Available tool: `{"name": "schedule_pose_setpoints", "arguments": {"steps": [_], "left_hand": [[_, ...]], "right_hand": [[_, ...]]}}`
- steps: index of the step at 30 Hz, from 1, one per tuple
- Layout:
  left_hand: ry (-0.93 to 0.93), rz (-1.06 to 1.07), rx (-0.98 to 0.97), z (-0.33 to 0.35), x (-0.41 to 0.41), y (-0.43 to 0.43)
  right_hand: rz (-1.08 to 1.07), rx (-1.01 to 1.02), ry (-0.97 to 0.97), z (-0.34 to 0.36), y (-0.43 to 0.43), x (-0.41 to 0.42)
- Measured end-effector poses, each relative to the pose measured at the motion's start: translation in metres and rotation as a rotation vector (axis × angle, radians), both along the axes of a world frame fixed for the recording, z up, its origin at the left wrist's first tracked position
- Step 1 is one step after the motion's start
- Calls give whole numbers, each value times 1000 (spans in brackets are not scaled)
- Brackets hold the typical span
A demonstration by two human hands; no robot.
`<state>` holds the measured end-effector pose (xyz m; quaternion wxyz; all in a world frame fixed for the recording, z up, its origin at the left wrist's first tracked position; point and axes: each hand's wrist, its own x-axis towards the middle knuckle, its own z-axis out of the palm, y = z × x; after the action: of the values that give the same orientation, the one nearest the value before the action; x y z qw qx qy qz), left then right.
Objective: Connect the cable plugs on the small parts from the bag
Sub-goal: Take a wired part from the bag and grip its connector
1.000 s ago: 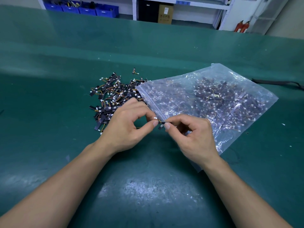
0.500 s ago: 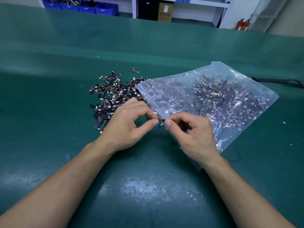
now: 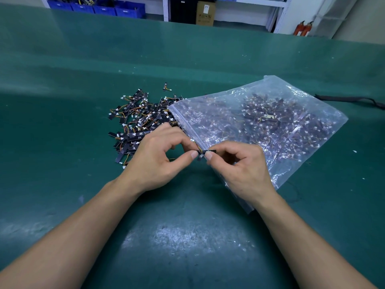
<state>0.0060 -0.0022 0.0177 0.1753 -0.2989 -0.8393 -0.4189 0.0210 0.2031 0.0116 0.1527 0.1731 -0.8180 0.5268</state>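
A small black strip part (image 3: 206, 152) with a thin orange cable and a white plug (image 3: 192, 140) is held between both hands above the green table. My left hand (image 3: 158, 157) pinches the cable end with thumb and forefinger. My right hand (image 3: 239, 165) pinches the black strip. A clear plastic bag (image 3: 260, 126) full of the same parts lies behind my right hand. To the left of the bag's mouth, a loose pile of parts (image 3: 137, 122) is spread on the table.
The green table mat (image 3: 62, 132) stretches all around. A dark cable (image 3: 352, 100) lies at the far right. Blue bins (image 3: 104, 7), a cardboard box (image 3: 205, 13) and red extinguishers (image 3: 303, 28) stand beyond the table's far edge.
Both hands have stayed over the same spot. The black strip now shows level between the fingertips, and the white plug sticks up above my left thumb.
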Motion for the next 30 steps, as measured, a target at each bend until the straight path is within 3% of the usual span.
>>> {"name": "schedule_pose_setpoints", "arguments": {"steps": [10,19,30], "left_hand": [[16,-9,-13,-4,-2,0],[56,12,-15,-4,-3,1],[-17,-11,12,-4,-2,0]], "right_hand": [[-1,49,37,1,0,0],[12,-24,-12,3,3,1],[35,26,20,2,0,1]]}}
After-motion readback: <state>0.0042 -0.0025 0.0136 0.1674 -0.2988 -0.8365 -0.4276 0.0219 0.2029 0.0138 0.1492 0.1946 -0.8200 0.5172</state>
